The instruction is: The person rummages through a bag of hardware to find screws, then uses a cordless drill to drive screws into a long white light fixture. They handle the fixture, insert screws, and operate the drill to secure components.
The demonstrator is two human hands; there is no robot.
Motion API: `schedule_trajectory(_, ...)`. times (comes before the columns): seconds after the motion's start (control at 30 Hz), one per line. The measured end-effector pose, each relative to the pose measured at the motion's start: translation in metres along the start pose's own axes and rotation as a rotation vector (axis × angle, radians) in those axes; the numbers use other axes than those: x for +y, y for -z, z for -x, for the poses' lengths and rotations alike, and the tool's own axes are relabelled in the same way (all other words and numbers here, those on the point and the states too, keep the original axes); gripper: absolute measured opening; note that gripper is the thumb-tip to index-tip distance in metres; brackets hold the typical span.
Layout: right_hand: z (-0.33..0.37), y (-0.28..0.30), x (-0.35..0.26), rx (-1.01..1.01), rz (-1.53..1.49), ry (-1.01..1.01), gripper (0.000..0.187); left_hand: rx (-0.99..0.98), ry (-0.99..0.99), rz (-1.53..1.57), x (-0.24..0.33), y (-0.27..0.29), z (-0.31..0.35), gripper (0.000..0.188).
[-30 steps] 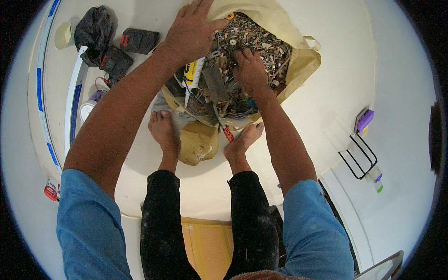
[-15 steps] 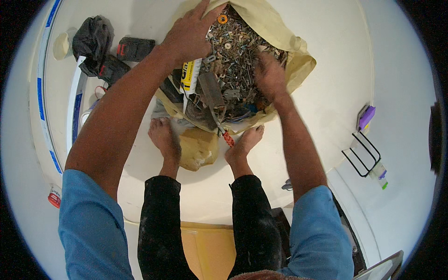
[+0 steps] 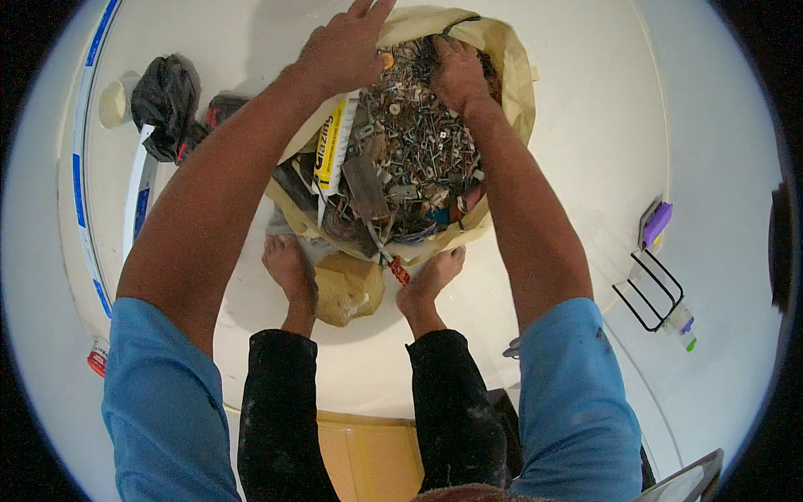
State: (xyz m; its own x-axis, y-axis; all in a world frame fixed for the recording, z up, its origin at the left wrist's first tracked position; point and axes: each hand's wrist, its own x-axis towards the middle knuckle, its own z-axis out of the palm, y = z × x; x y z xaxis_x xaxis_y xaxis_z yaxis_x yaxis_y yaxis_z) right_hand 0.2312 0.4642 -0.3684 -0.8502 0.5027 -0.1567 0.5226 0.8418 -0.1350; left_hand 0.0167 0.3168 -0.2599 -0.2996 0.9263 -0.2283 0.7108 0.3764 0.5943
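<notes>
A pale yellow bag (image 3: 512, 109) stands with its mouth wide, full of mixed screws, nails and small metal bits (image 3: 422, 134). My left hand (image 3: 343, 54) rests at the bag's far left rim, fingers stretched out and apart. Inside the far right of the bag, my right hand (image 3: 460, 77) reaches into the pile, fingers spread; the tips are partly hidden among dark pieces. A white and yellow sealant tube (image 3: 336, 146) leans along the left inside. Beside it lie a flat grey-brown piece (image 3: 365, 188) and a tool with a red handle (image 3: 399, 271) sticking out over the near rim.
My bare feet (image 3: 288, 263) flank a yellowish block (image 3: 347, 289) just before the bag. At left are a black plastic bag (image 3: 166, 94), a black and red case (image 3: 224, 109) and a white cup (image 3: 113, 105). A black wire rack (image 3: 651, 289) and purple item (image 3: 657, 223) are at right.
My right hand has moved from the bag's right side to its far end. The bag sits slightly lower and left in view, and its far rim shows more fully. My left hand stays near the rim.
</notes>
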Motion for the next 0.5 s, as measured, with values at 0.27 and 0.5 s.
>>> schedule_trajectory(0.27,-0.029,0.005,-0.006,-0.241,-0.116,-0.225,0.071,0.374,0.048,-0.037,-0.031,-0.011,-0.045,0.022)
schedule_trajectory(0.5,0.034,0.005,-0.075,-0.231,0.075,-0.020,0.077,0.432,0.083,0.028,-0.025,-0.011,-0.041,0.017)
